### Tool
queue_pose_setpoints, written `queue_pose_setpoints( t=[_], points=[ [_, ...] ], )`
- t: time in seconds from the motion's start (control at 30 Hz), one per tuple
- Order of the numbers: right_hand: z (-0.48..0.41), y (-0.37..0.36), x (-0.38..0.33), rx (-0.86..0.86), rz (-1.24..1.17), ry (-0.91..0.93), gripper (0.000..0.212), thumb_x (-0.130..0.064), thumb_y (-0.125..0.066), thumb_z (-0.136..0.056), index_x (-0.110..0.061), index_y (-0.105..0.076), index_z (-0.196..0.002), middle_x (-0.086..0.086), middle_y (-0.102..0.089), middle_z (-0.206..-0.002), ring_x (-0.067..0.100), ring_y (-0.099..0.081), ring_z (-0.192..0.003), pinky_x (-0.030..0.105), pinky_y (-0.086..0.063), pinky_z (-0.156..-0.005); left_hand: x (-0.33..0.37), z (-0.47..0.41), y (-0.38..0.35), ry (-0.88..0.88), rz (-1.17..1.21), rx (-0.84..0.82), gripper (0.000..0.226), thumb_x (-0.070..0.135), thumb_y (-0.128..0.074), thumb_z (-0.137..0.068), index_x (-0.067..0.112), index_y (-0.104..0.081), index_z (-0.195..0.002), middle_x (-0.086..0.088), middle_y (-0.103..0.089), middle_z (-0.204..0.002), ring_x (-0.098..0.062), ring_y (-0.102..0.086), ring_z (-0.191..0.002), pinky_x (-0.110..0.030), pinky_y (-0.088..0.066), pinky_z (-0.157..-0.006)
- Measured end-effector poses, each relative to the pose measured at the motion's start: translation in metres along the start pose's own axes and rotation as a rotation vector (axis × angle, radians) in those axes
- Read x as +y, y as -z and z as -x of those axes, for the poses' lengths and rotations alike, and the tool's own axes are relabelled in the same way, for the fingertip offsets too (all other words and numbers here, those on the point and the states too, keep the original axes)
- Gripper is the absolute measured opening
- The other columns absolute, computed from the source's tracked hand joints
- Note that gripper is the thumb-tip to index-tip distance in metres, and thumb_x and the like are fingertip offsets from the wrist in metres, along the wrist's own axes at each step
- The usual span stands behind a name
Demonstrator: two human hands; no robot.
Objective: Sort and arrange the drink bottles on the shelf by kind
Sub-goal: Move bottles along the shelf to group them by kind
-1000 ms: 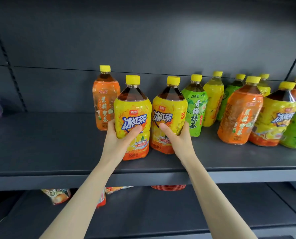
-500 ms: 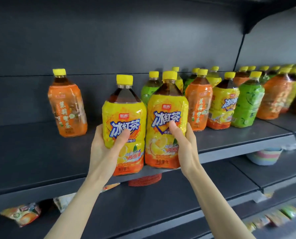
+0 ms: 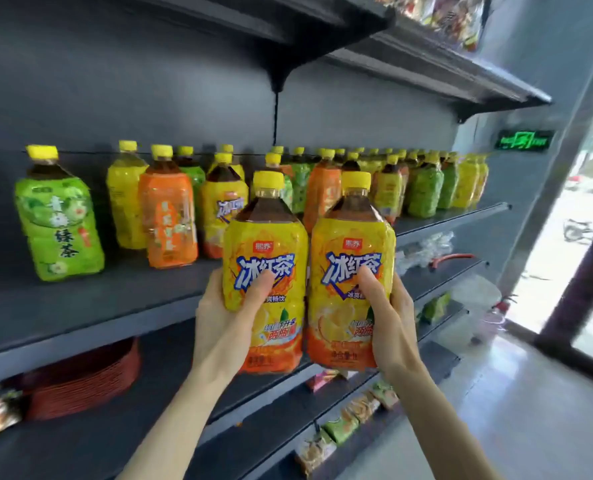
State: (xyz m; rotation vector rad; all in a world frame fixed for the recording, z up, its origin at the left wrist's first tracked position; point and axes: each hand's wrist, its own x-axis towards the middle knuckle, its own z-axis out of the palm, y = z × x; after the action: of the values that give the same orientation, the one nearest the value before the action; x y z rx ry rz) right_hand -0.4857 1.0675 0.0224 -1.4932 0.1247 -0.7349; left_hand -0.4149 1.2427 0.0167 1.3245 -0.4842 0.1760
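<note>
1. The left grip (image 3: 226, 327) is clenched round the lower half of the first iced-tea bottle (image 3: 265, 244), with the thumb across the yellow label.
2. The right grip (image 3: 388, 320) grasps the second iced-tea bottle (image 3: 352, 244) the same way.
3. Both bottles are upright and side by side, held clear of the shelf (image 3: 80, 299), in front of its front edge.
4. On the shelf behind them, a mixed row of bottles (image 3: 423, 188) in green, yellow and orange runs toward its right end.
5. A green tea bottle (image 3: 58, 223) stands leftmost on the shelf, with an orange bottle (image 3: 168, 220) to its right.
6. Below the shelf lies a stack of red plates (image 3: 80, 379), and lower still are snack packets (image 3: 343, 427).
</note>
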Motion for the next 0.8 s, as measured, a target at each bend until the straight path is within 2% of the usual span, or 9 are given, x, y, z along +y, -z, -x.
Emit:
queue_pose_setpoints(
  t=[0.07,0.17,0.37,0.5,0.63,0.7,0.8],
  points=[
    [-0.008,0.046,-0.003,0.045,0.012,0.008,0.059,-0.066,-0.067,-0.066,-0.030,-0.063,-0.112,-0.002,-0.074,-0.102,0.018,-0.072,-0.090,0.032,-0.059,-0.068,-0.008,0.004,-0.045,0.038,0.018,-0.026,0.058,0.071,-0.069,-0.063,0.033,-0.061,-0.106,0.012,-0.072,-0.099,-0.010,-0.069,-0.091,-0.028,-0.056,-0.072],
    [-0.024,0.105,-0.004,0.107,0.011,-0.001,0.057,-0.066,-0.068,-0.065,-0.029,-0.064,-0.109,0.000,-0.074,-0.101,0.021,-0.072,-0.091,0.036,-0.059,-0.070,-0.017,0.000,-0.105,0.064,0.031,-0.098,0.058,0.070,-0.066,-0.059,0.036,-0.060,-0.105,0.011,-0.072,-0.100,-0.011,-0.070,-0.091,-0.035,-0.055,-0.077],
    [-0.077,0.199,0.004,0.256,0.082,0.033,0.055,-0.070,-0.066,-0.063,-0.031,-0.065,-0.102,0.004,-0.073,-0.100,0.026,-0.071,-0.090,0.051,-0.058,-0.079,-0.040,-0.036,-0.222,0.059,0.073,-0.223,0.067,0.071,-0.067,-0.057,0.030,-0.058,-0.109,0.007,-0.072,-0.100,-0.014,-0.071,-0.089,-0.036,-0.056,-0.076],
    [-0.128,0.263,0.015,0.332,0.109,0.079,0.054,-0.069,-0.065,-0.063,-0.032,-0.065,-0.102,0.002,-0.073,-0.098,0.026,-0.071,-0.089,0.051,-0.058,-0.078,-0.073,-0.070,-0.302,0.026,0.082,-0.276,0.068,0.072,-0.067,-0.057,0.027,-0.059,-0.108,0.007,-0.073,-0.098,-0.014,-0.071,-0.087,-0.035,-0.057,-0.073],
    [-0.190,0.330,0.022,0.394,0.137,0.081,0.061,-0.072,-0.066,-0.061,-0.031,-0.065,-0.106,0.001,-0.075,-0.097,0.024,-0.073,-0.087,0.044,-0.060,-0.073,-0.108,-0.112,-0.385,0.023,0.087,-0.331,0.066,0.072,-0.065,-0.057,0.028,-0.060,-0.105,0.008,-0.072,-0.096,-0.013,-0.070,-0.088,-0.033,-0.056,-0.073],
    [-0.221,0.363,0.024,0.438,0.179,0.082,0.063,-0.075,-0.065,-0.059,-0.031,-0.066,-0.103,0.002,-0.073,-0.099,0.023,-0.072,-0.088,0.046,-0.060,-0.075,-0.123,-0.133,-0.429,0.031,0.101,-0.366,0.067,0.072,-0.064,-0.055,0.028,-0.059,-0.105,0.009,-0.072,-0.094,-0.011,-0.070,-0.086,-0.028,-0.056,-0.069],
    [-0.264,0.415,0.031,0.496,0.186,0.086,0.062,-0.073,-0.066,-0.059,-0.030,-0.065,-0.103,0.003,-0.073,-0.098,0.023,-0.072,-0.087,0.049,-0.059,-0.077,-0.143,-0.161,-0.497,0.039,0.125,-0.416,0.066,0.069,-0.064,-0.057,0.024,-0.060,-0.105,0.007,-0.073,-0.093,-0.013,-0.071,-0.084,-0.030,-0.057,-0.069]
  ],
)
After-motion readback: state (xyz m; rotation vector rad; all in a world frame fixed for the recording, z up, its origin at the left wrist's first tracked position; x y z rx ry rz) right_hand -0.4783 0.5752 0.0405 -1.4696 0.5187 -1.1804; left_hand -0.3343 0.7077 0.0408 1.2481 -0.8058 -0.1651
